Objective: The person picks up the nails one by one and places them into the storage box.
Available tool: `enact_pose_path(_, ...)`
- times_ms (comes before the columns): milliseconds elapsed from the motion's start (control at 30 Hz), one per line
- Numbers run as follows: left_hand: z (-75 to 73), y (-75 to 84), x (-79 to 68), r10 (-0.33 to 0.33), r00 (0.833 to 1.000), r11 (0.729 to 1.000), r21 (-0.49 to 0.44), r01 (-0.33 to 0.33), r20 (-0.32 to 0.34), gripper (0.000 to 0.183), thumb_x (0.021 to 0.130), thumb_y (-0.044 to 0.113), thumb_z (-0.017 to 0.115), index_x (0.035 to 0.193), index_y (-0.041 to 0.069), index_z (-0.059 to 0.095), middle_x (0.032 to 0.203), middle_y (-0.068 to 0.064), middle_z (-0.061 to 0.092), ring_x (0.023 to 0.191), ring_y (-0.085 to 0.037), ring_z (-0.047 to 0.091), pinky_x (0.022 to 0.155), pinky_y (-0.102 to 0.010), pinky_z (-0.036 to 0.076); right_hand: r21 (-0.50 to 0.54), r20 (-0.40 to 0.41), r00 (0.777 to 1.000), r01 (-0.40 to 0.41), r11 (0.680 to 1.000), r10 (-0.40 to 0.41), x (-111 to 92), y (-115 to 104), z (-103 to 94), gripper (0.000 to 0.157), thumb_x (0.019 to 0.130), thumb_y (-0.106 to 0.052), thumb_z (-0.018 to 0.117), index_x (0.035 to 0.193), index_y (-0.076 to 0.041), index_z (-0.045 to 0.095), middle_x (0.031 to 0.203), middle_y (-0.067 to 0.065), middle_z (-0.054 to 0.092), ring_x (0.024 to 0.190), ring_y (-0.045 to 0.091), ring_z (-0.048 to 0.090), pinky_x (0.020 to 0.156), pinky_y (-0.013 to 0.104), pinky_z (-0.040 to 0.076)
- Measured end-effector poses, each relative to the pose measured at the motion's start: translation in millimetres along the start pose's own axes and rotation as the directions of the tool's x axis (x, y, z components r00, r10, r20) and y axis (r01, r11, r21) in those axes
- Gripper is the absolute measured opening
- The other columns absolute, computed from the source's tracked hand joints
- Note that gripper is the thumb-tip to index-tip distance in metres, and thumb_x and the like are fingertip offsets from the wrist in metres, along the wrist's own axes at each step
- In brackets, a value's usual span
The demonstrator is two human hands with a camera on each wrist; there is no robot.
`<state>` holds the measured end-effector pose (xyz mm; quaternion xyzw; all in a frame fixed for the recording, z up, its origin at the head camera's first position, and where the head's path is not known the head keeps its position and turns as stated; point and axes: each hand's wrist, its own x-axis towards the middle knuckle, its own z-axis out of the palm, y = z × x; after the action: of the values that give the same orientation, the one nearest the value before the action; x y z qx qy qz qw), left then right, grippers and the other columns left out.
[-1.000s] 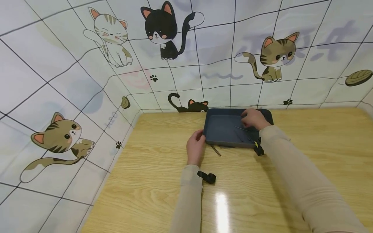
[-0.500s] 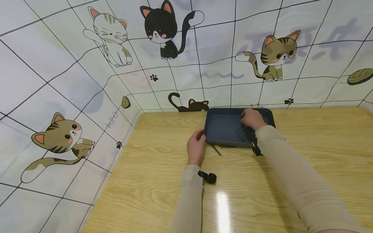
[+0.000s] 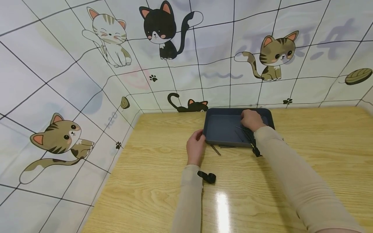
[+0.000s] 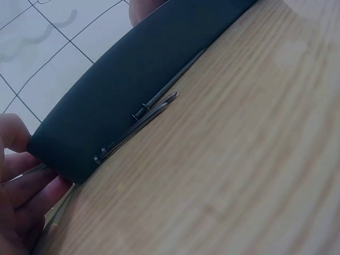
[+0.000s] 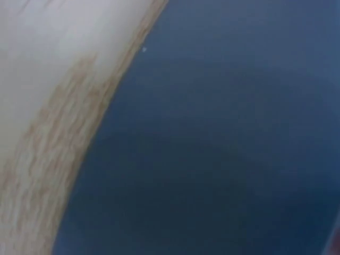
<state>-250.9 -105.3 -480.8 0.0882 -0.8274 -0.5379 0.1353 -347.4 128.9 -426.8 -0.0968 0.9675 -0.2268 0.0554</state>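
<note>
A dark blue-grey tray (image 3: 221, 126) lies at the back of the table against the wall. My left hand (image 3: 195, 146) grips its front left corner, thumb at the rim and fingers against the outer wall. Over the right half of the tray, my right hand (image 3: 251, 119) reaches in with curled fingers; its fingertips are hidden, and so is anything between them. Thin dark nails (image 3: 239, 135) lie in the tray beside that hand. Along the tray's outer front wall, several more nails (image 4: 135, 127) lie on the table. The right wrist view has mostly blurred tray surface.
The wooden table (image 3: 151, 181) meets a wall sheet (image 3: 215, 77) printed with cats right behind the tray. Black wrist cameras hang by both cuffs, and the right one (image 3: 256, 150) overlaps the tray's front rim.
My right hand and forearm have shifted slightly to the left over the tray, showing more of the nails there. The left hand has stayed on the corner.
</note>
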Motion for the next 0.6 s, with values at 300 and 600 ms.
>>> enact_pose_path(300,1.9,1.3,-1.7,-0.011,1.000,1.000,-0.013,0.011,0.018,0.029,0.086,0.028,0.052,0.114,0.027,0.062,0.104,0.013,0.061,0.093,-0.004,0.054,0.082,-0.031,0.042,0.009,-0.010,1.000,-0.001,1.000,0.001,-7.2,2.4,2.2,0.035,0.083,-0.002,0.049,0.115,0.010,0.052,0.113,0.028,0.052,0.096,0.041,0.052,0.078,0.051,0.042)
enact_pose_path(600,-0.1,1.8,-0.7,-0.003,1.000,1.000,-0.017,0.003,0.009,0.029,0.086,0.027,0.052,0.114,0.025,0.062,0.105,0.011,0.061,0.095,-0.007,0.054,0.083,-0.033,0.042,0.026,0.012,1.000,-0.022,0.999,0.022,-12.2,-3.0,-3.5,0.041,0.087,-0.013,0.044,0.123,0.007,0.045,0.120,0.027,0.047,0.103,0.041,0.048,0.082,0.052,0.039)
